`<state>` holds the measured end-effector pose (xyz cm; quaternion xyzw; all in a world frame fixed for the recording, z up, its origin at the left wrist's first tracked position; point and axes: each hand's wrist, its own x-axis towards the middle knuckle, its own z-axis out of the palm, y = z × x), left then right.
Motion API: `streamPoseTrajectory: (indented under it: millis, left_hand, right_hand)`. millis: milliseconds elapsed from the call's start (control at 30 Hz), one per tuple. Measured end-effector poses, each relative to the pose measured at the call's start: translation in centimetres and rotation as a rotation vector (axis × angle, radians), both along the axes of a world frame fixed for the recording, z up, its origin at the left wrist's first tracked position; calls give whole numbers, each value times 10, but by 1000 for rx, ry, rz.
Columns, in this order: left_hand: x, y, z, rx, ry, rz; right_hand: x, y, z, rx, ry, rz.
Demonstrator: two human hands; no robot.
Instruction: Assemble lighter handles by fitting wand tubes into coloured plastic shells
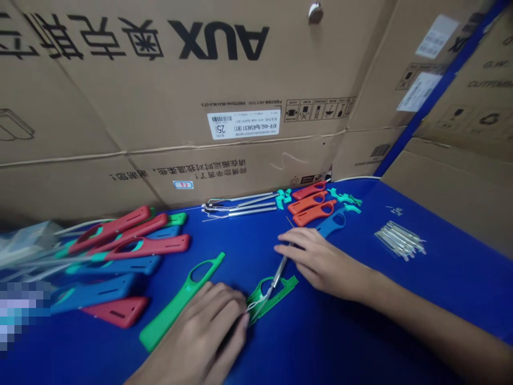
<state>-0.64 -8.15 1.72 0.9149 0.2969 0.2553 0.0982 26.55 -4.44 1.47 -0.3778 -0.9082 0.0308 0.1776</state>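
Note:
My right hand [320,264] is closed with its fingertips round a thin metal lighter tube [279,271], which slants down to the left. White wires [256,303] come out of the tube's lower end and run to the fingertips of my left hand [216,321], which is curled closed. Whatever else the left fingers hold is hidden beneath them. Under the tube lies a green lighter shell half [286,289], its inner side up, partly covered by the left hand. Another green handle shell [168,318] with a finger loop rests just left of that hand.
Red lighters [160,245] and blue lighters [108,289] are piled at left. Along the cardboard wall [160,123] lie metal tubes with wires [252,206], orange-red shells [315,214], a blue shell [332,222] and small teal parts [344,199]. Bagged metal pieces [401,239] sit at right.

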Motion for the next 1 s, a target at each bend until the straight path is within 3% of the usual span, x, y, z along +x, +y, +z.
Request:
streamPoseTrajectory:
  millis: [200, 433, 600, 700, 867, 1000]
  left_hand:
    - [-3, 0, 4, -21, -40, 6]
    - [-20, 10, 5, -15, -179, 162]
    - [-25, 15, -8, -211, -234, 343]
    - [-23, 17, -12, -272, -239, 376]
    - [-19, 18, -11, -106, -191, 453]
    - [-16, 15, -10, -20, -61, 321]
  right_hand:
    - [-1, 0, -6, 23, -26, 58]
    - [2, 0, 1, 120, 233, 47]
    - [4, 0, -4, 122, 305, 26]
    - [7, 4, -6, 98, 281, -33]
    - [2, 30, -8, 57, 204, -180]
    - [-24, 59, -6, 78, 165, -179]
